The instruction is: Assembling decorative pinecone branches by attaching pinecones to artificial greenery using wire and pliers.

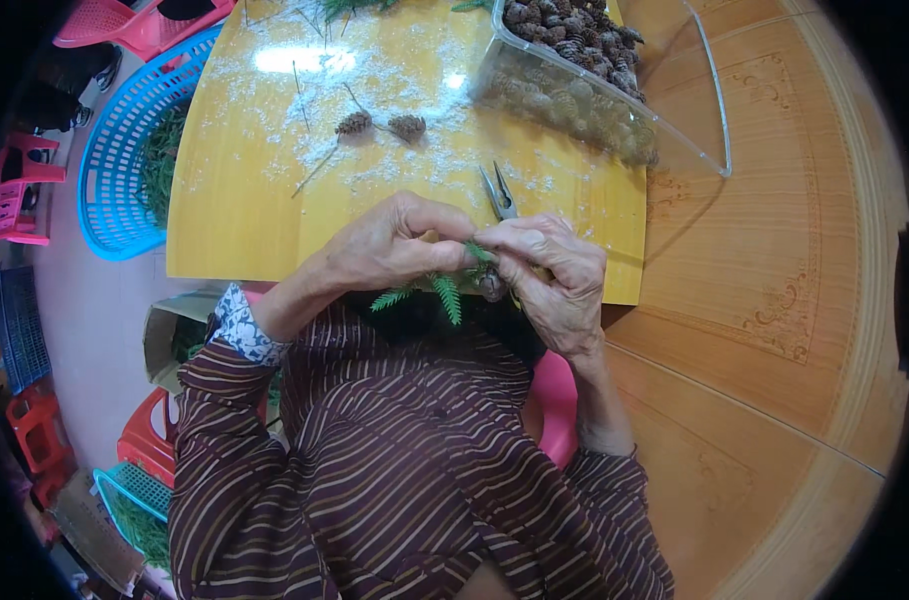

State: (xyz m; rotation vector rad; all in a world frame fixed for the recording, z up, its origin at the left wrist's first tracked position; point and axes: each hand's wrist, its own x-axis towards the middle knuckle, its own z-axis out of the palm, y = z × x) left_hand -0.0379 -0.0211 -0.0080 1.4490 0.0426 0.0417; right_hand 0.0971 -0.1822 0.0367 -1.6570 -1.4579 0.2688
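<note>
Just over the table's near edge, my left hand (404,240) pinches a green artificial fir sprig (446,297) between thumb and fingers. The sprig's needled tips hang below the fingers. A small brown pine cone (491,286) sits against the sprig's right end. My right hand (554,265) is closed there too, its fingertips meeting the left hand's at the join; what exactly they grip is hidden. Grey pliers (498,190) stick out past the right knuckles, jaws pointing away from me. Their handles are mostly covered, so I cannot tell whether the palm holds them.
Two wired pine cones (354,123) lie among white flakes on the yellow table (234,225). A clear plastic bin (574,110) full of pine cones stands at the far right. To the left on the floor is a blue basket (104,200) of greenery, near pink stools (19,190).
</note>
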